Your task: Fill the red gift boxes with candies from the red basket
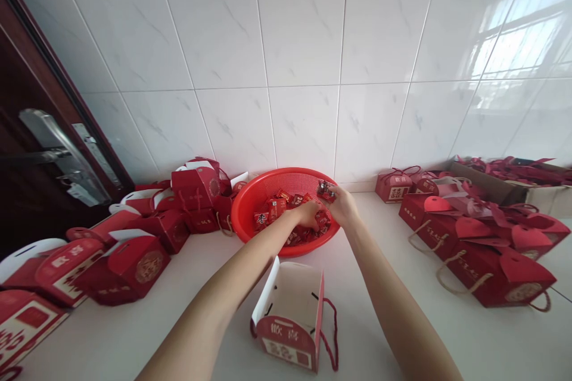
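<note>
A red plastic basket (245,220) stands against the wall with many wrapped candies (277,207) in it, mostly in red wrappers. Down among these candies reaches my left hand (308,214), its fingers curled and partly hidden, so what they grip is unclear. My right hand (342,202) is over the basket's right rim, closed on several wrapped candies (326,189) with dark and shiny wrappers. Between my forearms sits an open red gift box (290,333), its white inside bare and a dark red cord handle (333,333) at its right side.
Many red gift boxes (134,265) crowd the left side, some with lids up. More boxes (487,268) with rope handles stand at right, near a carton (545,193) of dark red ribbons. A door with a metal handle (67,149) is at far left.
</note>
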Demonstrator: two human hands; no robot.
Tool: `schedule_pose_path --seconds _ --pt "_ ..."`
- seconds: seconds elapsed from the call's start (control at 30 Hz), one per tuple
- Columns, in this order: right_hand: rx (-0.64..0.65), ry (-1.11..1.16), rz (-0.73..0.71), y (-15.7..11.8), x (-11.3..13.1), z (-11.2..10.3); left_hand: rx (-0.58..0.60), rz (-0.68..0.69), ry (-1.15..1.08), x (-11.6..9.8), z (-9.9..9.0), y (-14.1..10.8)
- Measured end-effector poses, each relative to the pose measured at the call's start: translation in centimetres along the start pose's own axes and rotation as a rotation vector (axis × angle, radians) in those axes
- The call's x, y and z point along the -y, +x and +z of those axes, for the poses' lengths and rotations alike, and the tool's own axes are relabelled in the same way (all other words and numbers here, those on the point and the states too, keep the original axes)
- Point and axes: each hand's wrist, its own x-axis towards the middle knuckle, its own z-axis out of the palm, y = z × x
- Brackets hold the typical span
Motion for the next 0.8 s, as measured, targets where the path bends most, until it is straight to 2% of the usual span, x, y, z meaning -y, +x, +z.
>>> schedule_pose_path --seconds 0.2,0.53,0.8 --pt "0.014 0.008 -0.02 -0.4 0.1 0.3 -0.036 -0.055 0.059 0.0 -0.1 -0.3" --pt "0.053 0.004 -0.03 -0.5 0.2 0.3 -0.019 0.029 0.009 -1.1 -0.4 -0.6" --pt "0.093 -0.12 -0.09 -0.5 -0.4 0.1 -0.032 0.037 -0.037 -0.7 -0.1 -0.5"
